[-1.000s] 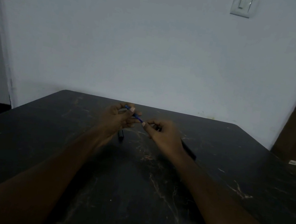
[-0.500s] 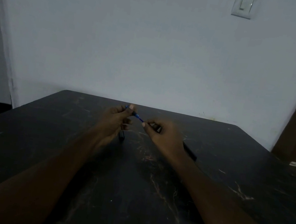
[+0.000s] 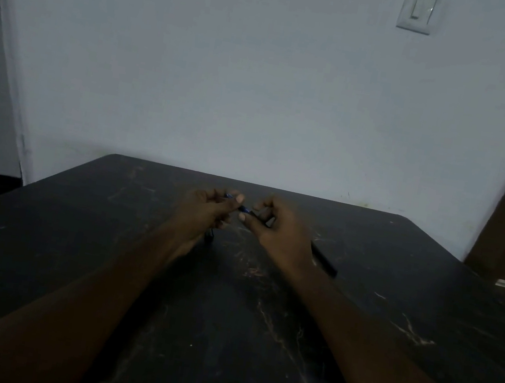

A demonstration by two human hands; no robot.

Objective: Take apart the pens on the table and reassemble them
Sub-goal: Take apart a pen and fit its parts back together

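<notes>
Left hand (image 3: 205, 208), centre of frame, fingers curled, thumb and forefinger pinching one end of a thin blue pen piece (image 3: 243, 208). Right hand (image 3: 278, 230) just beside it, fingertips pinching the other end; a dark bit (image 3: 269, 221) also sits in its curled fingers, maybe the barrel, too dim to tell. Both hands are held just above the table (image 3: 407, 315), the blue piece bridging the small gap between them.

Step, as I read it: mid-job on one pen, either drawing the blue piece out or feeding it back in; can't say which. Next move calls for keeping both ends in line and a straight pull or push, light grip, since the piece looks thin and bendy.

Around: black pen (image 3: 324, 263) lying on the table right of centre, partly hidden behind the right wrist. Small dark part (image 3: 210, 238) on the table under the left hand, easy to knock. White scrap (image 3: 504, 283) far right. Light switch (image 3: 418, 10) on the wall, upper right. Poor light makes small parts hard to see.
</notes>
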